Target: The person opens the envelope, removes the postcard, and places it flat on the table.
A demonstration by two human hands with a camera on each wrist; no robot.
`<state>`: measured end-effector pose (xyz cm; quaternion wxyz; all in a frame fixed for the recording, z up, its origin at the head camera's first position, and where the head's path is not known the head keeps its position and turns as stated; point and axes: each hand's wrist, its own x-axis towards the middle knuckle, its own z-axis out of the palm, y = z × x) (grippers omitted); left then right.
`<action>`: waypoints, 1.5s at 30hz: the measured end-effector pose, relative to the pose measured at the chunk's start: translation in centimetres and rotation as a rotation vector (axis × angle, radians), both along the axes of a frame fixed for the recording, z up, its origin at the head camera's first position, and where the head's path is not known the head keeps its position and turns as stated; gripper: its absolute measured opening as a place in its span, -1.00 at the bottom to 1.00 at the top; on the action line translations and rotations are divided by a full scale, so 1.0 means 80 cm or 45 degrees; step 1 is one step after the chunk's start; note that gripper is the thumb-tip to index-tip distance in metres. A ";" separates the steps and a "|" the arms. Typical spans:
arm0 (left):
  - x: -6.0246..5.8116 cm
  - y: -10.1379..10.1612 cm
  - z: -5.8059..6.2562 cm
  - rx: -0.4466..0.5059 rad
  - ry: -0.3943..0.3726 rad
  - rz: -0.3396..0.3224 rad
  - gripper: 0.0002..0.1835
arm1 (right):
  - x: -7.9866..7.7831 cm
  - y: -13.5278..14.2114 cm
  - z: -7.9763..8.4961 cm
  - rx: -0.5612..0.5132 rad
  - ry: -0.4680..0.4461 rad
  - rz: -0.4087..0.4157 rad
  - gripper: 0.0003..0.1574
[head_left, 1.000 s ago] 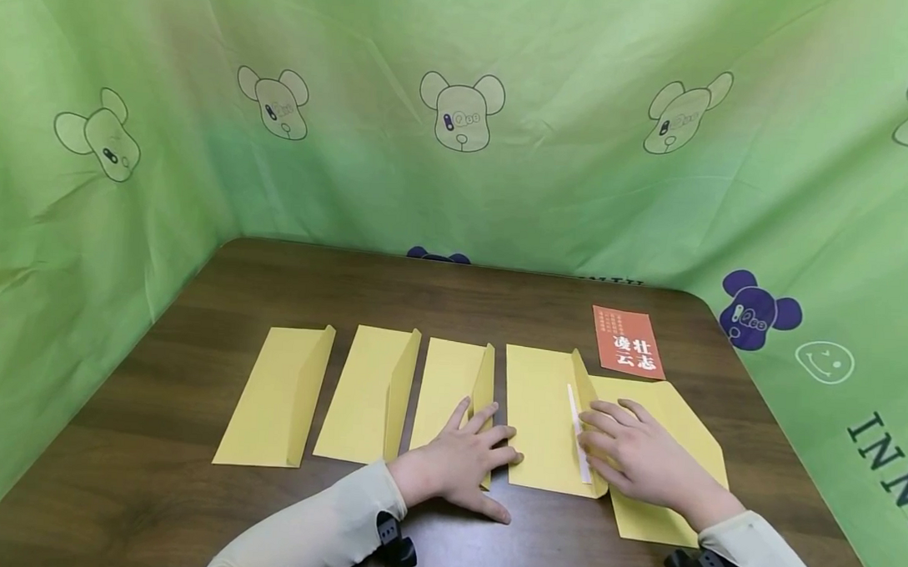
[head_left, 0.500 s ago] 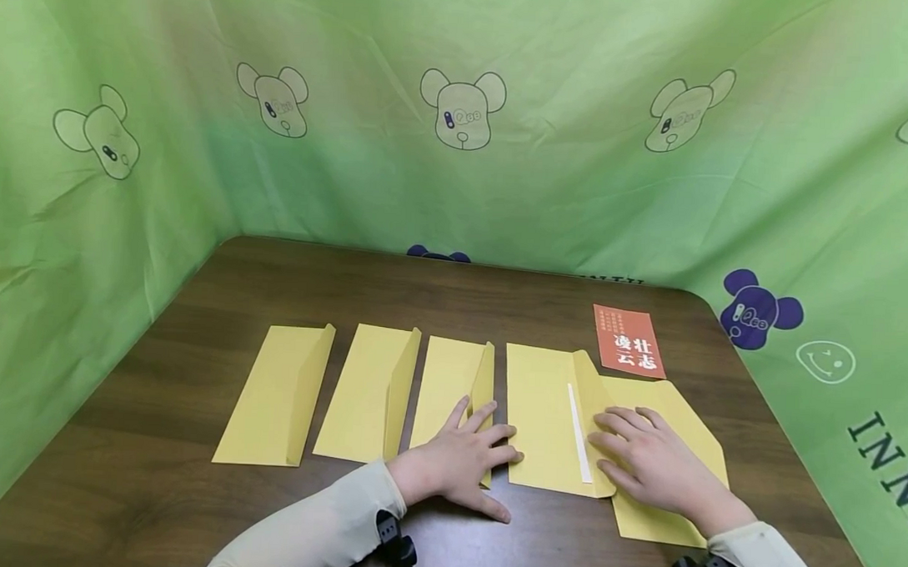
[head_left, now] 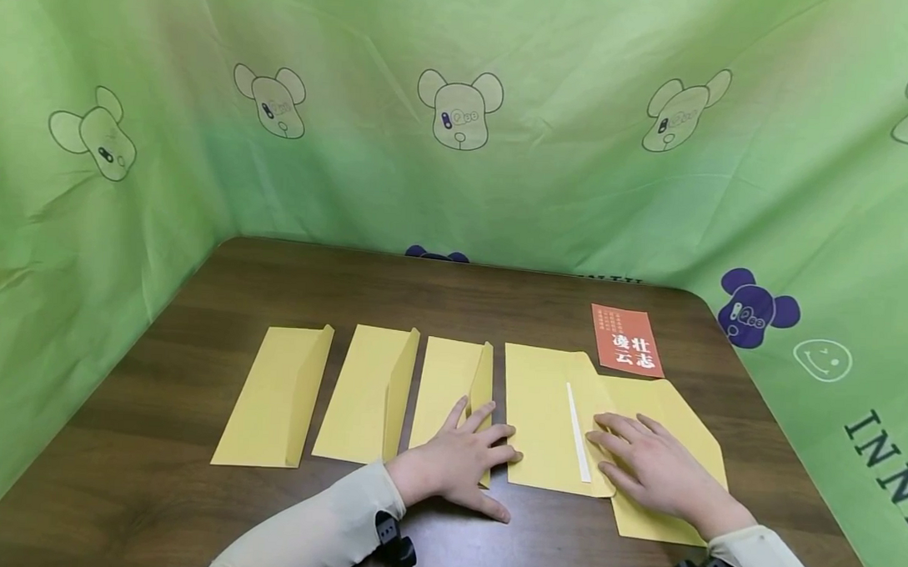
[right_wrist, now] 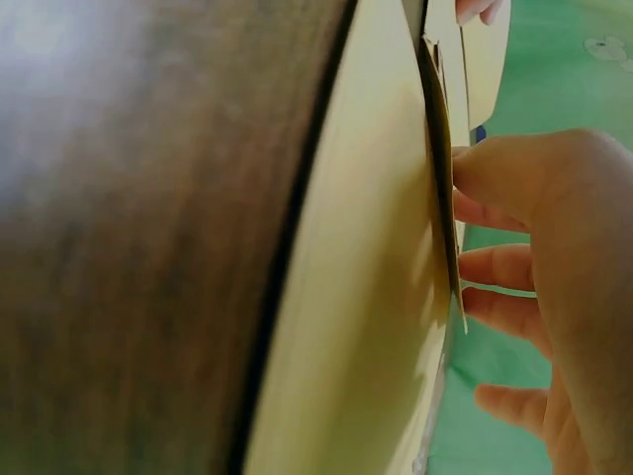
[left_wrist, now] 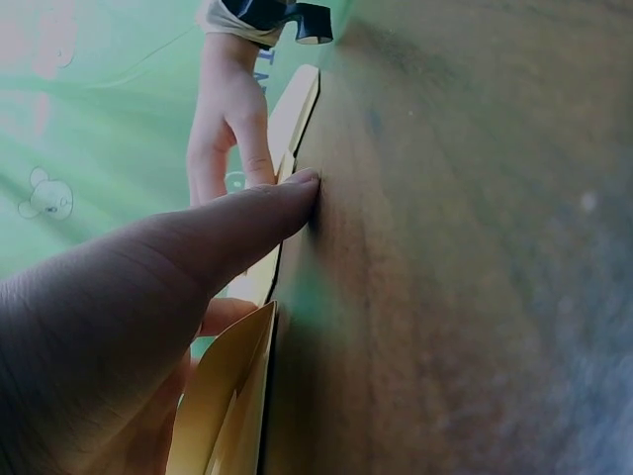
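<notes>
Presently, right grip [head_left: 654,466], fingers loosely extended, is touching a flap [head_left: 588,397]; its envelope [head_left: 537,416] is lying leftward. Left grip [head_left: 461,466], fingers spread wide, is covering part of a neighbouring envelope [head_left: 445,375].

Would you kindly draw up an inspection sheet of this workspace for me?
Surface: brown wood-grain table, lit with a soft sheen near the front.
Job's things: five yellow envelopes in a row; the fourth envelope from the left shows a white strip, and its flap extends over the fifth envelope.
Clutter: red card with white characters, just beyond the fifth envelope, touched by neither hand.
Left hand: spread over the third envelope, fingers reaching the fourth's edge.
Right hand: fingers at the fourth's flap.
Cables: nothing seen.
Surroundings: green cloth printed with bear heads.
</notes>
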<state>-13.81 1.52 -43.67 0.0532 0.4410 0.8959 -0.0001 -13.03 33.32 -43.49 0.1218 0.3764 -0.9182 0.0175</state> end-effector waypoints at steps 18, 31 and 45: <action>-0.001 0.001 -0.003 0.025 -0.023 -0.009 -0.17 | 0.002 -0.002 -0.002 0.008 -0.053 -0.023 -0.50; -0.001 0.002 -0.003 0.024 -0.019 -0.014 -0.17 | 0.002 -0.006 0.004 0.055 -0.145 -0.074 -0.40; 0.000 0.003 -0.001 0.012 -0.011 -0.006 -0.18 | -0.002 -0.002 0.008 0.032 -0.182 -0.045 -0.49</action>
